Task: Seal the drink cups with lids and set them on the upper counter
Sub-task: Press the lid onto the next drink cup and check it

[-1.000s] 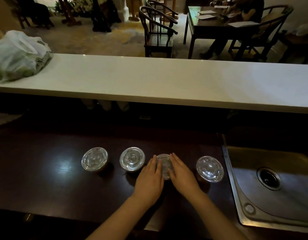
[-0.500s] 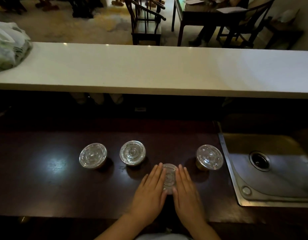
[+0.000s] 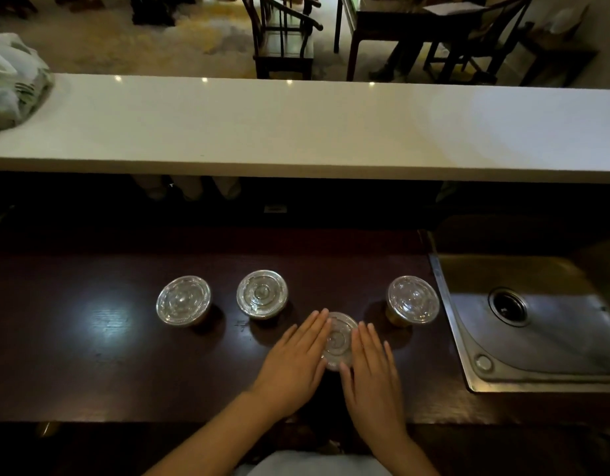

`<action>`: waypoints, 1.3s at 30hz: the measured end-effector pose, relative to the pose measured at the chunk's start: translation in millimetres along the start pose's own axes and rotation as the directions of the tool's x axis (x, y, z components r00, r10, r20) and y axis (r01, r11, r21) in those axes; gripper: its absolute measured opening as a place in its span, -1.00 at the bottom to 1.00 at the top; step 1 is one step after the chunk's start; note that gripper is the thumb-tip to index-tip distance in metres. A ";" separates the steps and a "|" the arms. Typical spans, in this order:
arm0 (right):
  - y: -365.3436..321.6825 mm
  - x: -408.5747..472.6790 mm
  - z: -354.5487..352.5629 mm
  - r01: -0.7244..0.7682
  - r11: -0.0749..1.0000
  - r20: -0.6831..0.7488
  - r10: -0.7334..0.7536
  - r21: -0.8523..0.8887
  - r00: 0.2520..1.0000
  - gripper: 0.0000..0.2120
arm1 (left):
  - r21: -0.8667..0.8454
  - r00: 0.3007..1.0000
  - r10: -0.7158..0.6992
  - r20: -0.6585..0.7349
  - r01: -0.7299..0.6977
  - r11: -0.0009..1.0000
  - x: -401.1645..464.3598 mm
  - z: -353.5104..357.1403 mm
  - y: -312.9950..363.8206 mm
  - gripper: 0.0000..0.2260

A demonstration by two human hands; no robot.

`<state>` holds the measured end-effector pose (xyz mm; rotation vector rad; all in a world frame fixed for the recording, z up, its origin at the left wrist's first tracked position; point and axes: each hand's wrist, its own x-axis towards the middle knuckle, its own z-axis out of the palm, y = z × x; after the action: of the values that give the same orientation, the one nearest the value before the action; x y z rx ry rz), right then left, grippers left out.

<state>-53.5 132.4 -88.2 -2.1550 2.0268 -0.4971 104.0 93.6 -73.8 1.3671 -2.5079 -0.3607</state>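
Observation:
Three lidded clear cups stand in a row on the dark lower counter (image 3: 90, 355): a left cup (image 3: 183, 300), a middle cup (image 3: 261, 293) and a right cup (image 3: 412, 300). A fourth cup with a clear lid (image 3: 338, 340) stands nearer to me, out of the row. My left hand (image 3: 293, 362) lies flat on the left side of that lid, fingers straight. My right hand (image 3: 372, 376) lies flat on its right side. Both palms press down on the lid. The white upper counter (image 3: 296, 128) runs across above and bears no cups.
A steel sink (image 3: 537, 324) is set into the lower counter at the right. A white plastic bag (image 3: 11, 80) lies at the left end of the upper counter. Beyond it are dark chairs, a table and a seated person's legs.
The cup under my hands has come out of the row toward me. My hands have flattened on its lid, and the camera has tilted further down.

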 end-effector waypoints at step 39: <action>30.2 4.7 -11.3 0.486 0.873 -0.255 -0.461 0.044 0.850 -0.86 | -0.359 0.997 -0.054 -0.058 0.030 0.933 -7.2 15.1 -5.8 -0.42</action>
<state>-85.6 126.7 -86.8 -2.6349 1.4911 -0.9435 107.2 98.0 -90.7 1.2622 -2.2201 -0.7286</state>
